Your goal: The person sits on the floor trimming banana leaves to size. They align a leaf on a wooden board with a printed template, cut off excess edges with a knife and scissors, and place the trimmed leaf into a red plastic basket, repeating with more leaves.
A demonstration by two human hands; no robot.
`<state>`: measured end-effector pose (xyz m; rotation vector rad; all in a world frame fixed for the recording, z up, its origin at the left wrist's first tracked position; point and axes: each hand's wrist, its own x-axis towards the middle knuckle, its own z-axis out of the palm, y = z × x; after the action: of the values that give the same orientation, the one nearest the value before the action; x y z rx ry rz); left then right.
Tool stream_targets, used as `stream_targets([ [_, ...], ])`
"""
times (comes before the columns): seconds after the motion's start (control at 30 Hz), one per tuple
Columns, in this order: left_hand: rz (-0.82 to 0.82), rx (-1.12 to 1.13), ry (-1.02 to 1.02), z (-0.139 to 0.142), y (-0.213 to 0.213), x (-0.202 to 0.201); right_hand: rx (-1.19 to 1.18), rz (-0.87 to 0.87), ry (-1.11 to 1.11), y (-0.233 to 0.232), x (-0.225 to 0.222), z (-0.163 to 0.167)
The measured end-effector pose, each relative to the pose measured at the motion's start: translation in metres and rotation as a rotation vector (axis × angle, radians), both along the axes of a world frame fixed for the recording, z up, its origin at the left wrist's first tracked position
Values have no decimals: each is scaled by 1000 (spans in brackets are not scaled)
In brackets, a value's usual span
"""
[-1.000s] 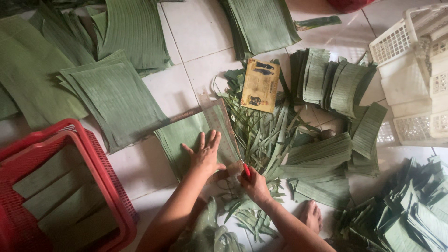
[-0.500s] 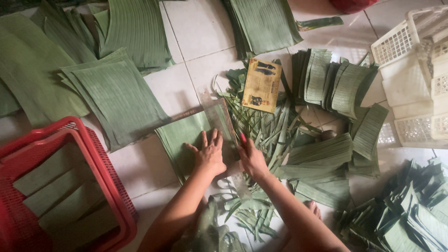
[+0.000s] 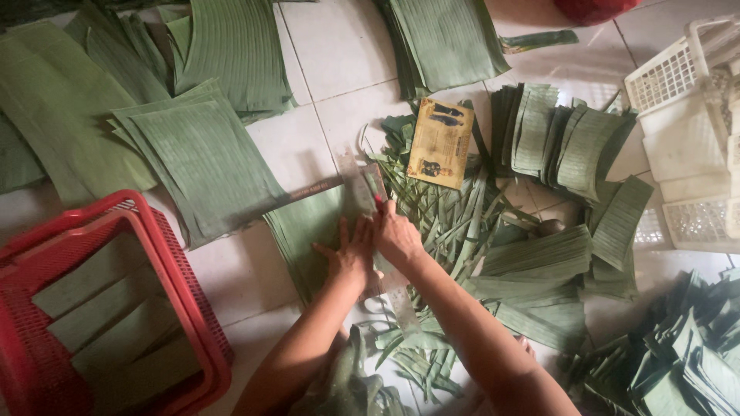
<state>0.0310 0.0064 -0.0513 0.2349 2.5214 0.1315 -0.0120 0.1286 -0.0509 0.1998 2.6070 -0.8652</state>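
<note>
Left hand (image 3: 351, 258) spread flat, pinning a stack of green banana-leaf sheets (image 3: 304, 231) to the floor; right hand (image 3: 397, 235) grips a red-handled blade (image 3: 378, 199), trimming its edge

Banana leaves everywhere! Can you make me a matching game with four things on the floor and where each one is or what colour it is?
Things:
1. basket
2. card
3. crate
4. left hand

Clues:
A. white, at the right edge
B. red, leaf strips inside
C. pressing flat on a leaf piece
D. yellowish, lying on leaf scraps

Pairs: 1-B, 2-D, 3-A, 4-C
</note>
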Motion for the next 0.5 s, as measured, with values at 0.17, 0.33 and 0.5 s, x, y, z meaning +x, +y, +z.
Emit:
stream_targets([
  [0.17,-16,-41,-44,12,3,-6,18,33,-38,4,-3,4],
  [0.33,-12,-55,-82,18,5,-6,-15,80,-8,10,-8,-9],
  [0.5,-30,-97,-98,22,7,-7,-48,159,23,11,-20,-36],
])
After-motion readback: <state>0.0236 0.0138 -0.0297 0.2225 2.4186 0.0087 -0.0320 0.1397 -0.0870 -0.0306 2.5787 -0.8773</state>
